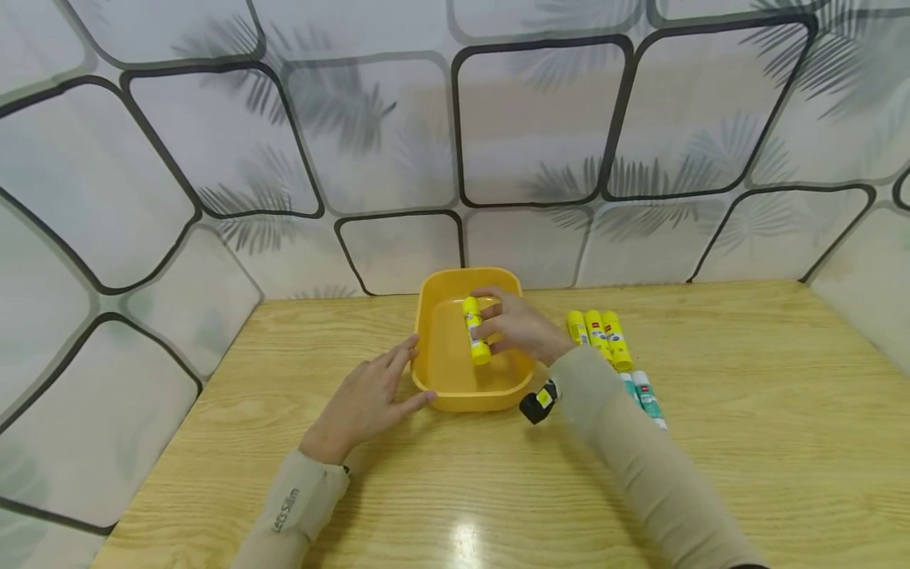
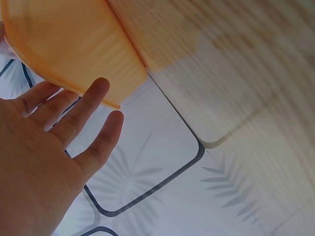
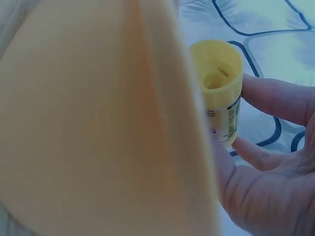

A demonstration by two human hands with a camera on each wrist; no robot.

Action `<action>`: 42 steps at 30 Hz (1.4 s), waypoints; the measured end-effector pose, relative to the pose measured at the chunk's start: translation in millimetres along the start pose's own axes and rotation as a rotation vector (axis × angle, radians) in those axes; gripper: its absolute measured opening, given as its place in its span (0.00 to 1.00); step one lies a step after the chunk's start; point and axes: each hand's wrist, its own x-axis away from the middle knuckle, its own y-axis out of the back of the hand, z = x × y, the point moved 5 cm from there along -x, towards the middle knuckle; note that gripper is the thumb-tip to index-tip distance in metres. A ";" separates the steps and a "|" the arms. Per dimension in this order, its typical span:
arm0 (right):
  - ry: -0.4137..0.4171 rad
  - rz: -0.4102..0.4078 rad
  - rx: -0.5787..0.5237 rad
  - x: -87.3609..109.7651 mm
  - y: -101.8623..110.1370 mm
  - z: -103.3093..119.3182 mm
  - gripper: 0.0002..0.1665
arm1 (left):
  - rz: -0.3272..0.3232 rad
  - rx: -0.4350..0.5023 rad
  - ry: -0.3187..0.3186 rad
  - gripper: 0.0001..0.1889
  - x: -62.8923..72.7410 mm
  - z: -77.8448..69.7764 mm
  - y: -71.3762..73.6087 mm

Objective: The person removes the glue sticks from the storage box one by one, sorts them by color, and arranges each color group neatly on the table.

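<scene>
An orange plastic basin (image 1: 469, 401) stands on the table near the wall. Over its inside, my right hand (image 1: 522, 325) pinches a yellow glue stick (image 1: 472, 316) between fingers and thumb. In the right wrist view, the hollow end of that glue stick (image 3: 231, 64) shows, with the basin's wall (image 3: 88, 108) hiding part of it. My left hand (image 1: 364, 405) rests at the basin's near left side with fingers spread. Seen from the left wrist, its fairly straight fingers (image 2: 81, 115) lie along the basin's rim (image 2: 59, 84).
Right of the basin, three yellow glue sticks (image 1: 615, 341) lie side by side on the wooden table (image 1: 768, 411). Nearer, teal-and-white glue sticks (image 1: 647, 395) lie partly hidden by the right sleeve (image 1: 604, 403). A patterned wall (image 1: 526, 245) stands behind the basin.
</scene>
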 end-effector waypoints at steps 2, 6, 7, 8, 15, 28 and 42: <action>0.008 -0.010 0.002 1.2 4.2 0.6 0.44 | 0.004 0.000 0.003 0.45 0.3 0.6 -0.3; 0.022 -0.022 -0.004 3.8 12.4 0.5 0.45 | 0.007 -0.001 0.006 0.45 0.5 1.0 -0.4; 0.024 -0.024 0.000 4.2 14.2 0.1 0.45 | 0.008 -0.003 0.006 0.45 0.5 1.0 -0.4; 0.025 -0.024 -0.004 4.5 15.9 -0.4 0.45 | 0.008 -0.006 0.006 0.45 0.4 1.0 -0.3; 0.027 -0.034 0.017 5.8 28.9 -3.9 0.46 | -0.001 -0.009 -0.005 0.45 0.0 0.6 -1.4; 0.077 -0.037 0.007 14.7 55.8 -4.0 0.46 | -0.012 -0.022 -0.028 0.46 0.2 0.4 -0.8; 0.102 -0.069 0.059 29.7 88.7 -8.3 0.47 | -0.027 -0.016 -0.047 0.44 0.3 0.7 -0.9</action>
